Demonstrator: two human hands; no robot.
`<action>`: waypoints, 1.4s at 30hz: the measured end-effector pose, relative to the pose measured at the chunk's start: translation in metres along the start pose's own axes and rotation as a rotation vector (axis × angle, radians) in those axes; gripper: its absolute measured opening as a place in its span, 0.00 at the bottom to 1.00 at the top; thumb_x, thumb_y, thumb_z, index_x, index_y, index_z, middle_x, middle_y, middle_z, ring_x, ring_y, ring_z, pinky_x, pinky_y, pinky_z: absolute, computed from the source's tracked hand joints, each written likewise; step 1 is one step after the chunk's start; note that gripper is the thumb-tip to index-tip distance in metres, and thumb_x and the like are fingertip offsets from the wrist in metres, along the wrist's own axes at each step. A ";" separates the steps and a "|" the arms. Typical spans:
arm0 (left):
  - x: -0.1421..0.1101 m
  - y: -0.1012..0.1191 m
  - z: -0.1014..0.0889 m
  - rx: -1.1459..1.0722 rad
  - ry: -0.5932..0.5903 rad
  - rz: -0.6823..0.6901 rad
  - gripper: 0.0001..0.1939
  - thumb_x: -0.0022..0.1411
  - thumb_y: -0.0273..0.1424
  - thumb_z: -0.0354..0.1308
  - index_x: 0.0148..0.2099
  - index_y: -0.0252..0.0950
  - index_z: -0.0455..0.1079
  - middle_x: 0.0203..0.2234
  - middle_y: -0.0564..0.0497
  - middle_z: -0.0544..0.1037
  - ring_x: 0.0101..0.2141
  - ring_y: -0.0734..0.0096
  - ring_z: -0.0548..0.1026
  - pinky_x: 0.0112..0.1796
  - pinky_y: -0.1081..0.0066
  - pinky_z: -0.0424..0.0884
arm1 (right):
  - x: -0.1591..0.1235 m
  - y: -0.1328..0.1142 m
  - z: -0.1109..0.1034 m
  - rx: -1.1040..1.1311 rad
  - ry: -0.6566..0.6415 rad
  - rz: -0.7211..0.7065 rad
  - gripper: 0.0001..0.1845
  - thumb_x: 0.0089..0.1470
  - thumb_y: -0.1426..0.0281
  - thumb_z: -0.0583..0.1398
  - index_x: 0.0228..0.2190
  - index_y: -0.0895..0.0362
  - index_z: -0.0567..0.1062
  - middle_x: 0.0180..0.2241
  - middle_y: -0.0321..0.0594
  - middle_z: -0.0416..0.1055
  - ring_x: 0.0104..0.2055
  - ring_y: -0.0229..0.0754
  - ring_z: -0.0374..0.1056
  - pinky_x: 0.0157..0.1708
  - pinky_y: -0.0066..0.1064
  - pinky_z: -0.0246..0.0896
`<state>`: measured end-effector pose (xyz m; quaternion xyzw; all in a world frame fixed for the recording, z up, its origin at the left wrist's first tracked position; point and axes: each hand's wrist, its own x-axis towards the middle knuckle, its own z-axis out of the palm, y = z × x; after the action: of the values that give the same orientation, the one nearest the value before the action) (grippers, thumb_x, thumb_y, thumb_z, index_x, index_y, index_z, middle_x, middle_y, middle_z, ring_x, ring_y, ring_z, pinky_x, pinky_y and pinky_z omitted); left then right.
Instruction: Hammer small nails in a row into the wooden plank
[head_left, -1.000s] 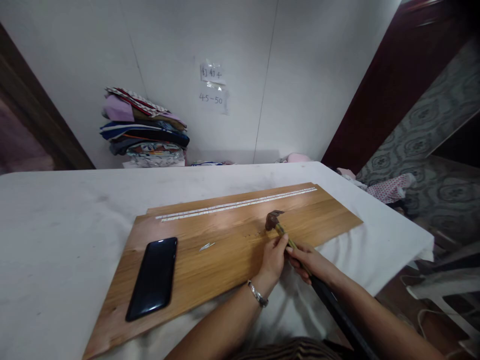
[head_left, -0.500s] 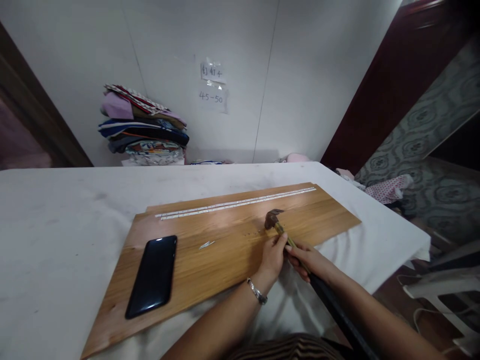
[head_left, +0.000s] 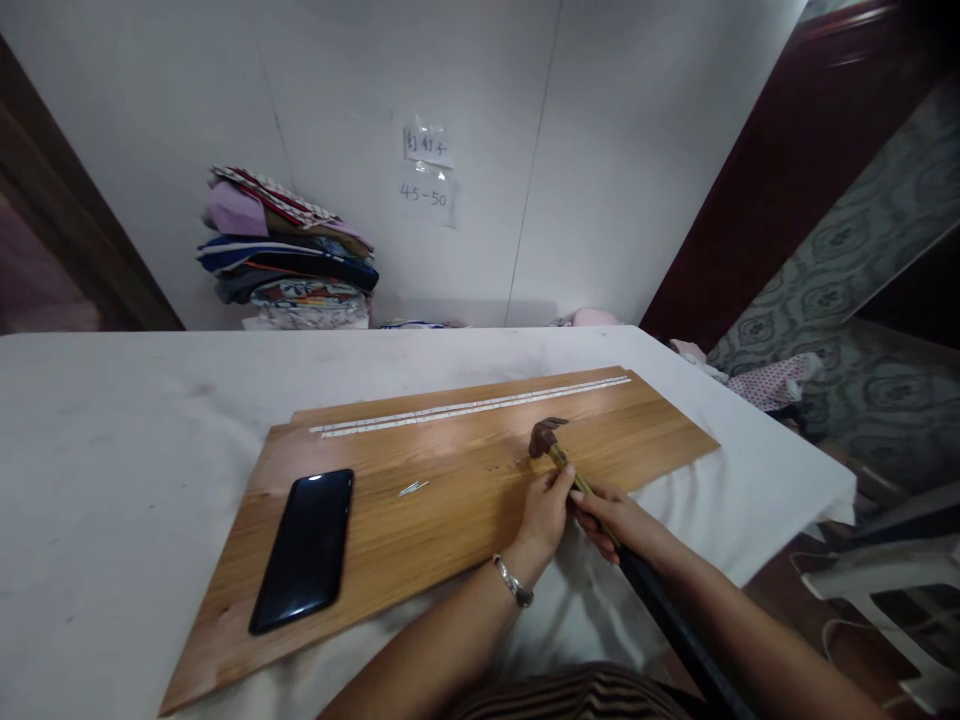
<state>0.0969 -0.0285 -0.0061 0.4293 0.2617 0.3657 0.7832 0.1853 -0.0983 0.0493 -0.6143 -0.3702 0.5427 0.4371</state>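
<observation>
Both my hands are closed around one claw hammer (head_left: 546, 438). My left hand (head_left: 545, 510) grips the yellowish shaft close below the rusty head, thumb along it. Just behind, my right hand (head_left: 606, 520) wraps the shaft further down, and the dark handle runs back under my right forearm. The head is over the wooden board (head_left: 450, 540), its claw pointing right; whether it touches the wood I cannot tell. A few small nails (head_left: 412, 489) lie loose on the board to the left of my hands. Small dark marks (head_left: 502, 467) dot the wood beside the hammer head.
A black phone (head_left: 304, 550) lies on the board's left part. Two white measuring strips (head_left: 472, 408) run along its far edge. The board rests on a white-covered table (head_left: 112, 480). Folded clothes (head_left: 292, 250) are stacked by the wall, and a white chair (head_left: 885, 590) stands at right.
The view has shifted very slightly. Both hands and the hammer keep the same place over the board; nothing was taken up or let go.
</observation>
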 end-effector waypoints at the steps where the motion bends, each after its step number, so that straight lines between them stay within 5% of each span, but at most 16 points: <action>1: 0.000 0.000 0.000 0.003 -0.003 0.001 0.23 0.53 0.51 0.60 0.27 0.33 0.69 0.22 0.48 0.75 0.23 0.70 0.71 0.25 0.72 0.65 | 0.000 0.000 0.000 0.002 -0.001 -0.009 0.25 0.45 0.46 0.63 0.26 0.54 0.63 0.16 0.23 0.59 0.08 0.26 0.50 0.05 0.20 0.50; 42: -0.005 0.004 0.002 0.078 0.010 -0.004 0.24 0.55 0.52 0.57 0.25 0.34 0.68 0.19 0.51 0.73 0.23 0.71 0.69 0.26 0.71 0.64 | -0.001 0.004 -0.002 -0.005 -0.021 -0.017 0.24 0.48 0.48 0.62 0.27 0.54 0.62 0.16 0.23 0.59 0.08 0.27 0.50 0.05 0.20 0.50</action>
<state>0.0939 -0.0322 -0.0006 0.4571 0.2806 0.3561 0.7652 0.1869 -0.1007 0.0455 -0.6066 -0.3811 0.5445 0.4362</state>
